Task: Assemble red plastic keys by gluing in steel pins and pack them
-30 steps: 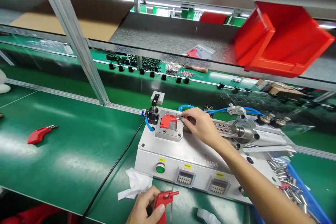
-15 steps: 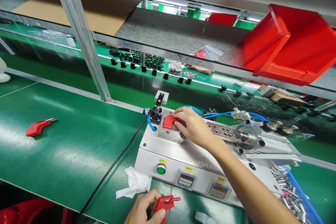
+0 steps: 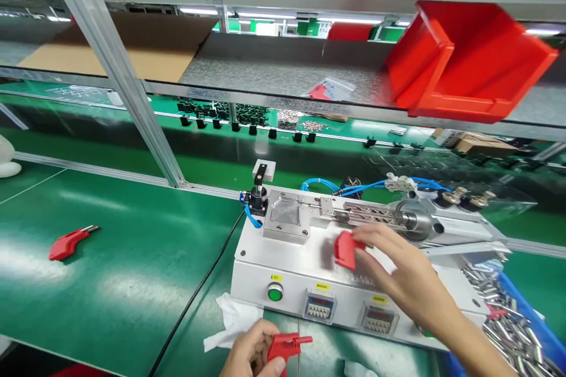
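My right hand (image 3: 404, 274) pinches a small red plastic part (image 3: 344, 249) above the white press machine (image 3: 336, 283), to the right of its metal fixture (image 3: 286, 216), which holds nothing. My left hand (image 3: 254, 353) at the bottom edge grips another red plastic part (image 3: 287, 344) with a short prong pointing right, just in front of the machine's panel with the green button (image 3: 275, 292). A third red part with metal pins (image 3: 68, 241) lies alone on the green belt at the left.
A crumpled white cloth (image 3: 230, 321) lies by the machine's front left corner. A black cable (image 3: 194, 294) runs across the green belt (image 3: 110, 259). A blue bin of metal pins (image 3: 508, 330) sits at right. A red bin (image 3: 469, 62) hangs on the shelf above.
My right hand lifted the red part out of the metal fixture and carried it right and toward me. The left hand stayed in place with its part.
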### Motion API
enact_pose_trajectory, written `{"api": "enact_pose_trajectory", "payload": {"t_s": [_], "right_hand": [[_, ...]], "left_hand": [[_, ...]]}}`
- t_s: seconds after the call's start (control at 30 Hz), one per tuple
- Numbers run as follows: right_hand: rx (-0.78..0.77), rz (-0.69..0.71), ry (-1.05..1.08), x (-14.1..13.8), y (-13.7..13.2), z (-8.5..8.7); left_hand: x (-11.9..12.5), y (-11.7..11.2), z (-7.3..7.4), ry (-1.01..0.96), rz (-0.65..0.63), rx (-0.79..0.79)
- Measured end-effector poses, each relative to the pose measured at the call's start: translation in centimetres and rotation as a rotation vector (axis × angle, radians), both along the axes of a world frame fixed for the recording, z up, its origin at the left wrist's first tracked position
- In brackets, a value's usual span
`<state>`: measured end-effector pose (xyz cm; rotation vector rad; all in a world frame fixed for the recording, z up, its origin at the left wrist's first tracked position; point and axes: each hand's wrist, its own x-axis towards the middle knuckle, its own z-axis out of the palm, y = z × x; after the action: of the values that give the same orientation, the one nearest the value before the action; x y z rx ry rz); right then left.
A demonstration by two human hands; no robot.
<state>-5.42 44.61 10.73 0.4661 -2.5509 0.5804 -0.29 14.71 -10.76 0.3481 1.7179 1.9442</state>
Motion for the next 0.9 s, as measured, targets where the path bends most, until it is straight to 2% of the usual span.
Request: {"api": "enact_pose_trajectory", "payload": {"t_s": [0.03,0.1,0.23,0.3,0.37,0.4,0.47,0.67,0.77,0.83,0.9], "right_hand": [[0.02,-0.024,0.003,1.3,1.0,-0.8],[0.054,-0.071,0.021,3.3,2.7,-2.2],[0.072,-0.111,0.073,4.8,3.9,-3.8],[0.057,-0.108,0.106,4.7,3.8,-4.1],[0.029,-0.116,0.132,4.7,3.6,-4.2],[0.014,-0.124,0.137,4.8,3.6,-4.3],[-0.017,-0.139,0.127,5.0,3.7,-4.4],[-0.058,-0.129,0.125,4.7,4.0,-5.1],[-0.015,-0.132,0.174,4.1,3.6,-5.0],[0.008,-0.161,0.209,4.4,3.2,-4.8],[-0.003,-0.228,0.253,5.7,3.1,-4.8]], "left_hand": [[-0.5,-0.3,1.4,0.03,0.026,0.004],[-2.4,-1.0,5.2,0.159,0.09,-0.026],[-9.5,-0.3,14.7,0.617,0.194,-0.183],[-13.3,1.3,18.6,0.842,0.218,-0.333],[-16.2,3.0,21.0,0.993,0.158,-0.621],[-17.1,3.8,21.6,1.036,0.126,-0.742],[-18.0,4.8,21.9,1.085,0.09,-0.912],[-17.2,5.4,20.7,1.171,0.086,-1.14],[-16.8,5.0,20.0,1.333,0.146,-1.132],[-16.2,4.3,19.5,1.504,0.217,-1.018],[-15.0,3.1,18.6,1.631,0.268,-0.835]]}}
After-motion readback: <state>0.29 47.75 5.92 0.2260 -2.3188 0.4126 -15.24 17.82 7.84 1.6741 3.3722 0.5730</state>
